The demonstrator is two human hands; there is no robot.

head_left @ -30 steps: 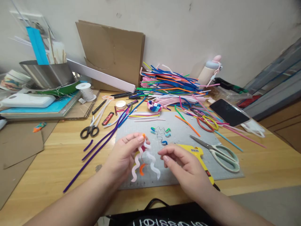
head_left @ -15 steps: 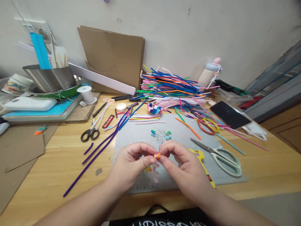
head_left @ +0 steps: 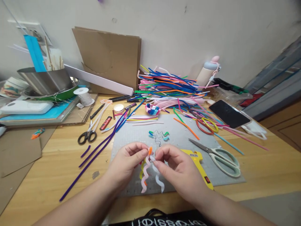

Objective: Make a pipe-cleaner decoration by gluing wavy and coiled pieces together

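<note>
My left hand point(head_left: 125, 161) pinches the top of a small bundle of pipe cleaners, where an orange bent bit point(head_left: 150, 151) shows at the fingertips. From it hang a wavy pink pipe cleaner point(head_left: 146, 171) and a yellow one point(head_left: 141, 172), partly hidden behind. My right hand point(head_left: 181, 166) grips a wavy white pipe cleaner point(head_left: 160, 183) between thumb and forefinger; its lower end dangles free. Both hands are above a grey cutting mat point(head_left: 127, 138). Just beyond them lie several short curled green and blue pieces point(head_left: 158, 135) with thin dark wire.
Green-handled scissors point(head_left: 223, 160) and a yellow glue gun point(head_left: 199, 166) lie on the right. To the left are black scissors point(head_left: 87, 137) and long purple pipe cleaners point(head_left: 89, 160). A large pipe cleaner pile point(head_left: 169, 84), a phone point(head_left: 229, 113) and a bottle point(head_left: 207, 73) stand farther back.
The hands have moved slightly apart, and the bundle has turned so that its pink and white wavy strands now hang down in view. The camera view has shifted slightly.
</note>
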